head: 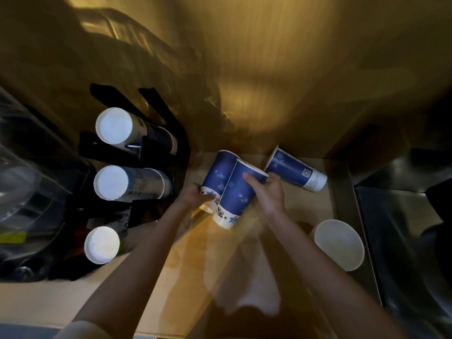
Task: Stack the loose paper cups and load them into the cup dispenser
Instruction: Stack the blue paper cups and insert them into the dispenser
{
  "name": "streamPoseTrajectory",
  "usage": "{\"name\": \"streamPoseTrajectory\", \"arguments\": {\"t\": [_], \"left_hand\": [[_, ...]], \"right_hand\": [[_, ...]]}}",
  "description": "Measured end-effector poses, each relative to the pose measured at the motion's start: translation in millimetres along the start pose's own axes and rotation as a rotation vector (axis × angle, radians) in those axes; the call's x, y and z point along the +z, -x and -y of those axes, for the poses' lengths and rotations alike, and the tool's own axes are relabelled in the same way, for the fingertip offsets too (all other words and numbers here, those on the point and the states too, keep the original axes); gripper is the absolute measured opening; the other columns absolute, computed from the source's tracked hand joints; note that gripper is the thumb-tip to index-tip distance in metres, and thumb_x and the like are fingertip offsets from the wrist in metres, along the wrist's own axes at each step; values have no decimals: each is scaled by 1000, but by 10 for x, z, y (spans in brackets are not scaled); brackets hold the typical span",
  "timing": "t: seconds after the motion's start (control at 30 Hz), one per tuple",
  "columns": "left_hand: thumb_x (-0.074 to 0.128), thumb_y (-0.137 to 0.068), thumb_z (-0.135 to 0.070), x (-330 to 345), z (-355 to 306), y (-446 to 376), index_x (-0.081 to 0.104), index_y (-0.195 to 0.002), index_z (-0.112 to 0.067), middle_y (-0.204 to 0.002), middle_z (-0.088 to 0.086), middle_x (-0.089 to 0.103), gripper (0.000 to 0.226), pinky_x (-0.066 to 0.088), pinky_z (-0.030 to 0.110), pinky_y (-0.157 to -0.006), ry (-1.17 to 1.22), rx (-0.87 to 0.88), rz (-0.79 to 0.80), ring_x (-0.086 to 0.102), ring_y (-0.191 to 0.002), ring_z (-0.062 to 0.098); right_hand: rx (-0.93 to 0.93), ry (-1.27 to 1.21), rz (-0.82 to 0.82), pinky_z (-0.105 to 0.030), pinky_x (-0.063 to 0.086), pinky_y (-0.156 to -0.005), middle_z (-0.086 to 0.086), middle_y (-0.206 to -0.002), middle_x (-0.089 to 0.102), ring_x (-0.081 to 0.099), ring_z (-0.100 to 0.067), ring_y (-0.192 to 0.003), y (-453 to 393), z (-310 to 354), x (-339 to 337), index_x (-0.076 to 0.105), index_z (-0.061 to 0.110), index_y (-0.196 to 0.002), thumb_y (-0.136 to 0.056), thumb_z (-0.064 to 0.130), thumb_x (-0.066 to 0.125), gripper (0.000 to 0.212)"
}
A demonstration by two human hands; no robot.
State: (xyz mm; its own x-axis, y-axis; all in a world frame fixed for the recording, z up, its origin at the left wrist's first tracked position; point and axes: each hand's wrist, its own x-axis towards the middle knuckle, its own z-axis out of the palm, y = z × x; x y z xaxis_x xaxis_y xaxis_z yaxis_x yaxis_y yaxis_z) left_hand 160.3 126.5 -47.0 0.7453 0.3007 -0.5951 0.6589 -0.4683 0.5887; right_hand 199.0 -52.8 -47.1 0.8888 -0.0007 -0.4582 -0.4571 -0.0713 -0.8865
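Two blue paper cups are in my hands over the wooden counter (176, 277). My left hand (198, 195) grips the far cup (219, 176) near its white base. My right hand (270, 190) holds the near cup (238, 195) at its rim end, and this cup lies beside and partly over the far one. A third blue cup (296, 171) lies on its side by the wall. A white cup (338, 244) stands open-side up at the right. The black cup dispenser (156, 152) at the left holds three stacks (115, 126), (112, 183), (101, 244), white bases facing me.
A metal sink (403, 231) fills the right side. A clear plastic container (27, 201) stands left of the dispenser. A shiny golden wall (269, 81) rises behind the counter. Something pale and blurred lies on the counter between my forearms.
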Motion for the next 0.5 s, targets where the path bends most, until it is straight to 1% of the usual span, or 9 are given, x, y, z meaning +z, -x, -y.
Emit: {"name": "streamPoseTrajectory", "arguments": {"t": [0.07, 0.1, 0.13, 0.17, 0.23, 0.27, 0.37, 0.43, 0.5], "left_hand": [[71, -77, -28, -36, 30, 113, 59, -117, -2, -118, 19, 65, 49, 50, 40, -94, 75, 6, 25, 63, -105, 31], [71, -77, -30, -43, 55, 168, 60, -116, -2, -116, 18, 66, 50, 52, 41, -92, 108, 8, 25, 64, -102, 30], [71, -78, -31, -46, 69, 240, 60, -116, -1, -112, 16, 67, 50, 54, 38, -86, 143, 16, 19, 66, -96, 26], [69, -80, -29, -38, 78, 319, 59, -115, 1, -104, 14, 67, 47, 55, 30, -74, 201, 24, 12, 68, -85, 19], [65, -83, -21, -26, 96, 482, 59, -111, 4, -83, 9, 65, 38, 50, 16, -48, 317, 36, 6, 66, -58, 6], [65, -84, -20, -29, 95, 572, 59, -110, 3, -79, 7, 63, 36, 48, 14, -43, 357, 46, -6, 65, -55, 5], [67, -81, -28, -49, 110, 765, 59, -115, 3, -89, 11, 66, 46, 51, 23, -53, 437, 75, -79, 64, -70, 15], [67, -82, -24, -72, 84, 915, 57, -116, 3, -84, 9, 65, 44, 52, 21, -47, 550, 88, -93, 65, -64, 13], [66, -83, -16, -94, 50, 1078, 53, -118, 4, -85, 10, 64, 42, 50, 15, -40, 689, 97, -65, 64, -61, 12]], "right_hand": [[-122, 104, -23, -41, 52, -94, -6, -119, 62, 62, -21, -105, 127, 57, -65, 38, 15, -129, -67, 39, 78, 78], [-165, 146, -26, -43, 51, -96, -6, -124, 60, 61, -22, -109, 191, 65, -92, 36, 17, -132, -65, 42, 79, 83], [-207, 184, -23, -45, 51, -97, -7, -128, 58, 59, -22, -112, 273, 68, -126, 34, 19, -133, -64, 44, 79, 86], [-241, 221, -14, -45, 50, -97, -6, -131, 56, 57, -21, -115, 352, 52, -159, 33, 22, -135, -63, 44, 79, 88], [-306, 293, 16, -42, 49, -99, -1, -135, 52, 53, -17, -119, 520, 3, -234, 31, 27, -135, -62, 45, 79, 90], [-331, 334, 27, -40, 48, -100, 1, -137, 49, 50, -14, -120, 602, -37, -269, 30, 29, -135, -61, 44, 80, 90], [-367, 450, 53, -42, 46, -101, 5, -139, 45, 46, -15, -126, 829, -202, -349, 28, 36, -134, -59, 48, 79, 91], [-349, 495, 58, -46, 46, -101, 5, -140, 45, 46, -17, -127, 950, -282, -372, 27, 38, -132, -55, 53, 77, 93], [-360, 500, 73, -42, 44, -103, 4, -140, 46, 44, -16, -127, 1031, -331, -381, 29, 34, -133, -58, 46, 80, 92]]}}
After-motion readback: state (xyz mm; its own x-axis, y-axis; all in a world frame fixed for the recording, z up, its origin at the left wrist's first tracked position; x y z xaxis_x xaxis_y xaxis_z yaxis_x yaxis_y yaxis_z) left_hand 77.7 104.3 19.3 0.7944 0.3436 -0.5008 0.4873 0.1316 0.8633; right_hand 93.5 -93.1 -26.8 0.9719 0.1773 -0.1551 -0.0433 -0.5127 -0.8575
